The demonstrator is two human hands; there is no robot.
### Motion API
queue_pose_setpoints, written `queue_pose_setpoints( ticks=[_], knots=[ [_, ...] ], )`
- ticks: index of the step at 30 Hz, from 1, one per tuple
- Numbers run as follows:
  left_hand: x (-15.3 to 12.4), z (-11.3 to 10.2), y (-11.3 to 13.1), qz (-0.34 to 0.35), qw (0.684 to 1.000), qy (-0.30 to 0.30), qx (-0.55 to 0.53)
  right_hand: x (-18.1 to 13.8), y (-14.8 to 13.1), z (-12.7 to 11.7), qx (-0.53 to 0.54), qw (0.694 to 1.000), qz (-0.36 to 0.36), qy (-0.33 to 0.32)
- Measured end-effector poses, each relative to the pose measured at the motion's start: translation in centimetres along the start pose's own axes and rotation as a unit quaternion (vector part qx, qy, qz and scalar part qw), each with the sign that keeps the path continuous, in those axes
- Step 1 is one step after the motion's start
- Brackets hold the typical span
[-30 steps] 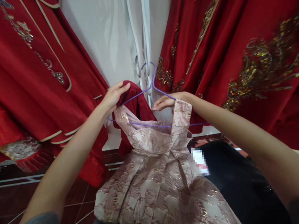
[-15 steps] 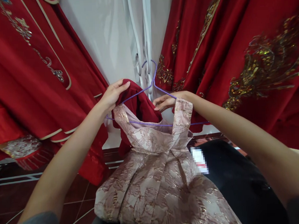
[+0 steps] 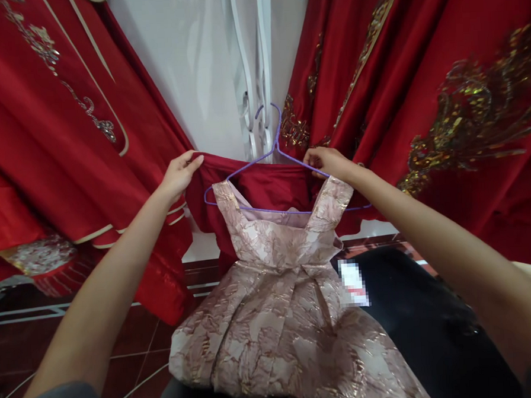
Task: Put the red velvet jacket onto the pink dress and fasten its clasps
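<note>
A pink and gold brocade dress (image 3: 280, 305) lies across my lap, its two shoulder straps over a purple hanger (image 3: 280, 145) whose hook points away from me. Behind the hanger, a dark red cloth (image 3: 269, 184) is stretched between my hands. My left hand (image 3: 179, 177) pinches its upper left edge between thumb and fingers. At the upper right, my right hand (image 3: 328, 162) is closed on the same cloth, just behind the hanger's right arm; its fingertips are partly hidden. A blurred white tag (image 3: 353, 283) sits at the dress's right side.
Red garments with silver trim (image 3: 77, 102) hang at the left, and red ones with gold sequin embroidery (image 3: 461, 123) at the right. A white panelled door (image 3: 182, 61) stands behind. On the dark tiled floor (image 3: 136, 372) runs a white cable (image 3: 137, 387).
The red cloth was bunched and is now spread taut sideways. My left hand has moved left, my right hand rightward, its fingers now closed on the cloth. The hanger has shifted slightly right.
</note>
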State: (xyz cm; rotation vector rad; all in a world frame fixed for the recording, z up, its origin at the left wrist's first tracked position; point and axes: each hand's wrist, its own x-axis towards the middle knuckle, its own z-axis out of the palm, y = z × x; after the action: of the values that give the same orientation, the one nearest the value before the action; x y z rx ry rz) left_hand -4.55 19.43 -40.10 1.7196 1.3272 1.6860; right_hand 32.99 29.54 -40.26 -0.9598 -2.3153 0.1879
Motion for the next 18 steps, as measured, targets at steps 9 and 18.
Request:
queue_pose_setpoints(
  ticks=[9,18],
  knots=[
    [-1.5,-1.7,-1.7,-0.030,0.998,0.060,-0.022,-4.6,2.2,-4.8,-0.213,0.949,0.099,0.211],
    [-0.9,3.2,2.0,-0.038,0.997,-0.013,-0.066,-2.4,0.6,-4.6,0.054,0.989,0.100,0.093]
  ],
)
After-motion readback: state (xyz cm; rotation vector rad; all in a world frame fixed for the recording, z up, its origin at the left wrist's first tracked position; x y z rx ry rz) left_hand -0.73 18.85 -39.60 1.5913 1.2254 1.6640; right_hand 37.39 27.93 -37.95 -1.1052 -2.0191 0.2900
